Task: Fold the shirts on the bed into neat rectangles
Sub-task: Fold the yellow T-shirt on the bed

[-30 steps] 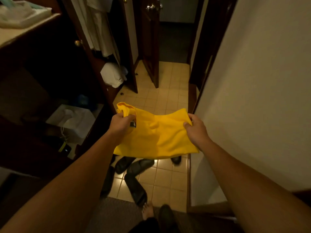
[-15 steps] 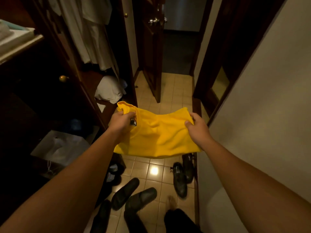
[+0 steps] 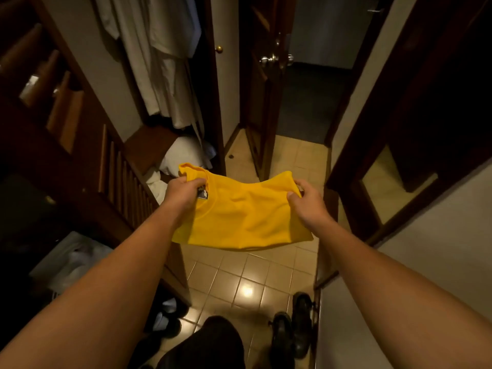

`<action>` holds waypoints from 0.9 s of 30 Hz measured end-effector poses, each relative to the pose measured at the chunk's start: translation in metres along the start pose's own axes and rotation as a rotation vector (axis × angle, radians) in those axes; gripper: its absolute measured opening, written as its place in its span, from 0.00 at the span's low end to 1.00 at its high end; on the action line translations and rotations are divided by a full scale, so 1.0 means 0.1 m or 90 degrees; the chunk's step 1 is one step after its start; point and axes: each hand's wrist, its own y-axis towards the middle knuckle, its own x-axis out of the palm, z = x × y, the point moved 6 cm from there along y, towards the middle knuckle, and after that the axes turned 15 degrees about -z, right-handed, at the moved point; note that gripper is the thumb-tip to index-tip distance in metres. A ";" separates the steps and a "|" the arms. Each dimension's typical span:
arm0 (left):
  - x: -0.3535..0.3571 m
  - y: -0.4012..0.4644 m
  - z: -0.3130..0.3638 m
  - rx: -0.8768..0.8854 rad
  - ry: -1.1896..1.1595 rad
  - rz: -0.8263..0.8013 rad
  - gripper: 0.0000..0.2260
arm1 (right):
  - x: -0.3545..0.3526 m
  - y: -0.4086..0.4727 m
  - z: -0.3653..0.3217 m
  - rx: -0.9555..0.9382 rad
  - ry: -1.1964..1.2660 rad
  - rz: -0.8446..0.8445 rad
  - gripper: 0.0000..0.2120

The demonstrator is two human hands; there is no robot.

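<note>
Nearest to you, below the yellow shirt (image 3: 239,217), a dark trouser leg (image 3: 210,344) and a pair of black shoes (image 3: 290,328) stand on the tiled floor (image 3: 239,275). More shoes lie to the left of that leg, but the light is poor there, so I cannot say how many.

Your two forearms reach forward and meet the shirt, which hangs in the air over the tiles and touches nothing but your hands. No bed is in view. Your left hand (image 3: 183,194) grips the shirt at the collar side, fingers curled round the cloth just beside the dark neck label (image 3: 203,193). Your right hand (image 3: 306,201) pinches the opposite upper corner between thumb and fingers. You hold it by these two corners, I judge, so that the fold stays flat and does not open while you carry it; the lower edge hangs level, which suggests the shirt is already folded at least once.

Left of the shirt is a dark wooden wardrobe (image 3: 114,169) with slats, and a white bundle (image 3: 183,155) lies just behind the shirt's left corner. Farther behind, pale garments (image 3: 159,62) hang, and a wooden door (image 3: 263,102) with a metal knob (image 3: 274,59) stands ajar.
</note>
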 end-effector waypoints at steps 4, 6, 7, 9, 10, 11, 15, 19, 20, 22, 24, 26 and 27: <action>-0.11 0.49 0.17 0.000 -0.013 0.026 0.05 | -0.04 0.63 -0.21 -0.018 -0.006 -0.023 0.22; -0.16 0.76 0.25 -0.003 -0.022 0.035 0.05 | -0.04 0.97 -0.29 -0.022 -0.012 -0.035 0.22; -0.20 0.91 0.30 -0.010 -0.021 0.039 0.06 | -0.04 1.16 -0.34 -0.022 -0.017 -0.039 0.22; -0.29 1.20 0.42 -0.015 -0.026 0.051 0.05 | -0.04 1.54 -0.47 -0.025 -0.022 -0.050 0.22; -0.34 1.35 0.50 -0.013 -0.037 0.054 0.05 | -0.03 1.75 -0.54 -0.028 -0.024 -0.055 0.22; -0.40 1.50 0.57 -0.012 -0.045 0.051 0.05 | -0.01 1.97 -0.63 -0.031 -0.028 -0.058 0.22; -0.72 2.03 0.83 -0.027 -0.069 0.070 0.04 | 0.10 2.70 -1.04 -0.050 -0.044 -0.087 0.22; -1.01 2.45 1.06 -0.036 -0.092 0.104 0.05 | 0.17 3.29 -1.47 -0.082 -0.064 -0.113 0.22; -1.08 2.53 1.12 -0.039 -0.094 0.110 0.05 | 0.19 3.42 -1.56 -0.088 -0.066 -0.118 0.22; -1.21 2.71 1.20 -0.042 -0.100 0.129 0.05 | 0.23 3.69 -1.71 -0.099 -0.068 -0.132 0.23; -1.34 2.90 1.30 -0.041 -0.104 0.152 0.06 | 0.28 3.98 -1.86 -0.109 -0.075 -0.149 0.24; -1.43 3.05 1.35 -0.044 -0.111 0.169 0.07 | 0.34 4.24 -1.97 -0.125 -0.078 -0.169 0.24; -1.48 3.14 1.37 -0.048 -0.115 0.179 0.07 | 0.39 4.39 -2.03 -0.131 -0.076 -0.185 0.24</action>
